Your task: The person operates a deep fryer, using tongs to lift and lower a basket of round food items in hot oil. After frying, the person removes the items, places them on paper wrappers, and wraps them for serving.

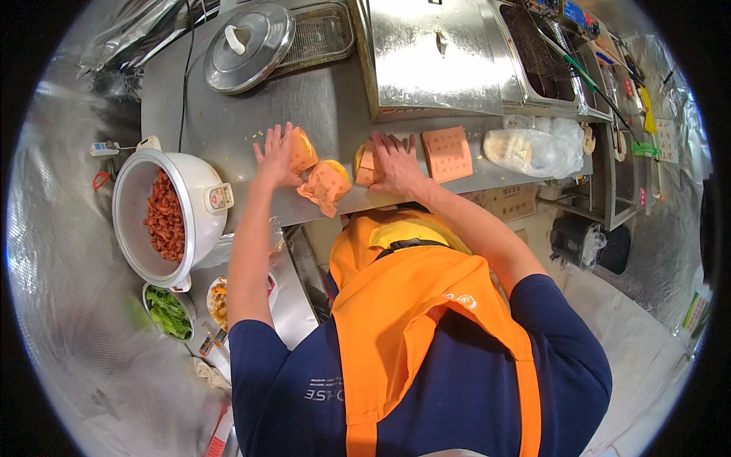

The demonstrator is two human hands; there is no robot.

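My left hand (275, 157) lies with fingers spread against the left side of a paper-wrapped flatbread bun (302, 149) on the steel counter. Just right of it, a second wrapped bun (326, 184) sits in crumpled orange paper, its yellow bread showing at the top. My right hand (398, 164) rests, fingers apart, on the right side of a third wrapped bun (365, 164) and partly covers it. Right of that hand lies a stack of printed orange paper wrappers (447, 153). Neither hand is closed around anything.
A white cooker pot (205, 188) of reddish-brown chopped filling (165, 217) stands left, above a bowl of green leaves (168, 313). Behind are a metal lid (251, 48), a wire basket (320, 34) and a steel cover (437, 63). A plastic bag of flatbreads (534, 149) lies right.
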